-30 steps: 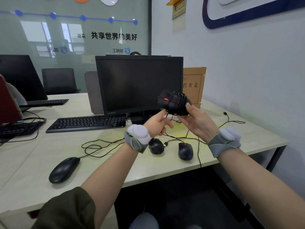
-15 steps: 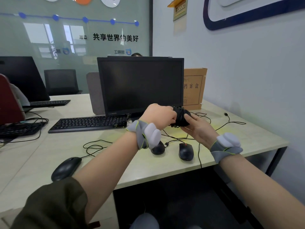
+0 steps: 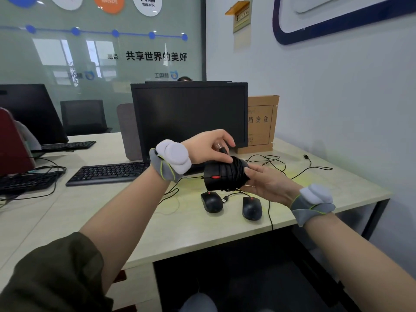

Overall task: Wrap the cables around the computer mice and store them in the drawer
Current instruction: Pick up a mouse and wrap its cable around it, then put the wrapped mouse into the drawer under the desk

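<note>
The right hand (image 3: 267, 183) holds a black mouse (image 3: 221, 176) up above the worktop (image 3: 202, 230), in front of the monitor (image 3: 191, 115). The mouse lies across the palm side of that hand, with its red wheel end pointing left and its back end toward the wrist. The right grip is closed on the mouse: the fingers (image 3: 252, 171) reach over the far side of the body and press on the cable (image 3: 236, 174), which is wound in several turns around the rear half of the mouse.

The left hand (image 3: 207, 147) sits just above the mouse, touching its top. Its grip pinches the cable's plug (image 3: 221, 148) between thumb and fingertips, the metal tip pointing up and left; the short run of cable from the plug goes down into the windings.

Below, two more black mice rest on the worktop near its front edge: one (image 3: 211, 201) under the held mouse, another (image 3: 251, 208) just to its right. A loose plug (image 3: 225, 198) lies between them. Their cables trail back over the worktop toward the wall, in loose loops (image 3: 270, 161). A keyboard (image 3: 108, 173) lies left of the hands, and a brown box (image 3: 261, 122) stands beside the monitor. Both wrists wear grey and white bands (image 3: 171, 161).
</note>
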`<action>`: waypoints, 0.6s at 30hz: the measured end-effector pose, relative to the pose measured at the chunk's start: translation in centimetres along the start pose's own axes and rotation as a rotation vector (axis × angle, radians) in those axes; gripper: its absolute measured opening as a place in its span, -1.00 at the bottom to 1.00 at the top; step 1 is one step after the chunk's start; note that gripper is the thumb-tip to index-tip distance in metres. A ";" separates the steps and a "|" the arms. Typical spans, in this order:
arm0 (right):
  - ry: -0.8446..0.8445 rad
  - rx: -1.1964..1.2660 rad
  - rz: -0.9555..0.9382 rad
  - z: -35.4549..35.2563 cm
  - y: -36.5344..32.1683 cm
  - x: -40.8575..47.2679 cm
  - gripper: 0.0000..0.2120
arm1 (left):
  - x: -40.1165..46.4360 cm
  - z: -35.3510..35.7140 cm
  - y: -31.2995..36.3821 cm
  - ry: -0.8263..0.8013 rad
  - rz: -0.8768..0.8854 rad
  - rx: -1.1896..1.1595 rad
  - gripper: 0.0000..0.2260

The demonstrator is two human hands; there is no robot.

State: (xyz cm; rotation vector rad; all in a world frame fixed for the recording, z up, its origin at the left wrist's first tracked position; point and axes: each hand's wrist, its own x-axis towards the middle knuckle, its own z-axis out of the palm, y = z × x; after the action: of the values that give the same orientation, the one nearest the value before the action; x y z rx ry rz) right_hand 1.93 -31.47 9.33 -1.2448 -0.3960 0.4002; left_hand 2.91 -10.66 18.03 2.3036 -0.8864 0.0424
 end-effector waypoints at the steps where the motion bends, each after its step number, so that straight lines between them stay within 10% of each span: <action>1: -0.011 0.011 0.004 0.1 0.1 -0.1 -0.70 | -0.1 0.2 -0.2 -0.002 -0.039 -0.070 -0.74; 18: 0.050 0.091 -0.008 1.5 4.1 -0.9 -0.72 | -2.7 3.7 -1.5 -0.088 -0.682 -0.670 -0.79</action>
State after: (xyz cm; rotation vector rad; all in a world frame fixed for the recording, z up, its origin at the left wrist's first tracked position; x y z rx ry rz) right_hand 0.08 -29.60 5.69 -1.1623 -0.3363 0.3759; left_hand 1.06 -10.46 13.54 1.8483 -0.0725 -0.5651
